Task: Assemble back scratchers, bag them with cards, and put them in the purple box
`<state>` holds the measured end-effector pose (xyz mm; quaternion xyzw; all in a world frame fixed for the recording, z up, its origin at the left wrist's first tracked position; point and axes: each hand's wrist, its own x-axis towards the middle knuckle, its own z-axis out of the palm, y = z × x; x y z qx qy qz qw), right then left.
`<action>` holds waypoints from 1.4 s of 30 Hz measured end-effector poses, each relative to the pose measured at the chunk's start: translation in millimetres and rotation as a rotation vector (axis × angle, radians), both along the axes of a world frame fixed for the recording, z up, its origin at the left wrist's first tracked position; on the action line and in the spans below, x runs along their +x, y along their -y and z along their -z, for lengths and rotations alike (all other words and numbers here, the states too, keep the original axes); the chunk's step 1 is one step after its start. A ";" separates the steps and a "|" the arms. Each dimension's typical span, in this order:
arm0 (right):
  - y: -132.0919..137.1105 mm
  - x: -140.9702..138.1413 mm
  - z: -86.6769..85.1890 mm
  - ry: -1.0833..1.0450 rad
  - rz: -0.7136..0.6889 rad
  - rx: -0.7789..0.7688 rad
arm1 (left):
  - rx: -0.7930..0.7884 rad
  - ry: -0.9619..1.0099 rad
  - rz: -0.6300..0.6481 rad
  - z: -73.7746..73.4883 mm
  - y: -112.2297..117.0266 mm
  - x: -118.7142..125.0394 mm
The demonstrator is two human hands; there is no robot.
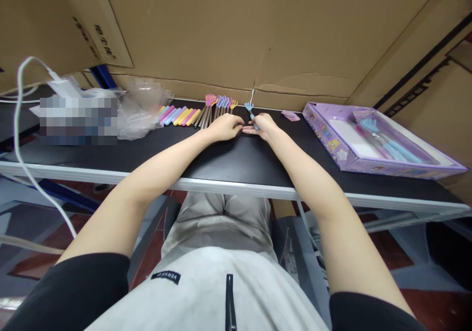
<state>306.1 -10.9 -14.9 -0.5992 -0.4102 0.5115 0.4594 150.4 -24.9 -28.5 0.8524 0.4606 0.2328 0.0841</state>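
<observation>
My left hand (225,126) and my right hand (262,126) meet fingertip to fingertip at the middle of the black table (228,159). Between them lies a small blue hand-shaped scratcher (250,109). My right hand's fingers are curled around its lower end. My left hand is curled too, its fingertips pinched at the same spot; what they grip is hidden. Just behind my left hand lies a row of several scratchers with pink, blue and yellow heads (218,103), and left of that a row of pastel handles (179,116).
A purple open gift box (372,141) with scratchers inside sits at the right. Crumpled clear plastic bags (138,107) and a white charger with its cable (59,82) lie at the left. A small pink card (291,116) lies near the box. Cardboard walls stand behind the table.
</observation>
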 end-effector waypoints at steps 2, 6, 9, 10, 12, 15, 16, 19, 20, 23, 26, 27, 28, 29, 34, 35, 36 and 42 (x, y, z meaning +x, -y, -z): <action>-1.3 7.1 -0.1 0.194 -0.009 0.042 | 0.049 -0.076 0.047 0.8 0.4 -2.7; 1.5 21.1 -5.6 0.828 -0.160 0.074 | 0.079 -0.152 0.145 5.0 -1.4 -6.7; 4.8 25.5 -11.6 1.124 -0.262 0.053 | 0.079 -0.184 0.164 6.8 -2.6 -8.1; 5.8 25.7 -13.5 1.182 -0.290 0.047 | 0.080 -0.190 0.167 6.9 -2.8 -8.4; 7.9 24.8 -16.9 1.274 -0.334 0.035 | 0.085 -0.196 0.173 6.7 -3.2 -9.1; 10.3 24.3 -21.0 1.341 -0.360 0.007 | 0.083 -0.197 0.158 5.7 -3.2 -10.4; 10.5 25.0 -21.9 1.348 -0.357 0.000 | 0.080 -0.197 0.150 5.3 -3.1 -11.0; 8.0 30.6 -22.5 1.389 -0.309 0.050 | 0.084 -0.192 0.143 4.5 -2.5 -12.6; 6.0 33.5 -21.7 1.410 -0.294 0.083 | 0.089 -0.190 0.145 4.5 -2.4 -13.0; -2.7 43.0 -16.4 1.427 -0.356 0.156 | 0.101 -0.186 0.157 4.6 -2.3 -13.5; -11.5 50.7 -9.5 1.383 -0.483 0.180 | 0.097 -0.182 0.165 4.1 -1.5 -13.0; -13.6 52.3 -7.7 1.377 -0.505 0.178 | 0.093 -0.179 0.165 3.7 -1.0 -12.8; -15.1 53.4 -6.3 1.380 -0.513 0.174 | 0.089 -0.178 0.164 3.2 -0.3 -12.6; -16.1 53.8 -5.4 1.390 -0.515 0.168 | 0.087 -0.179 0.164 2.8 0.3 -12.5; -14.9 50.1 -4.3 1.443 -0.493 0.140 | 0.093 -0.214 0.167 2.7 2.0 -12.4; -13.9 48.8 -4.4 1.435 -0.480 0.134 | 0.090 -0.218 0.168 3.0 2.1 -12.3; -12.6 47.6 -4.5 1.422 -0.469 0.129 | 0.087 -0.218 0.170 3.3 2.1 -12.1; -7.7 45.5 -5.7 1.410 -0.513 0.123 | 0.076 -0.240 0.167 1.3 5.9 -9.2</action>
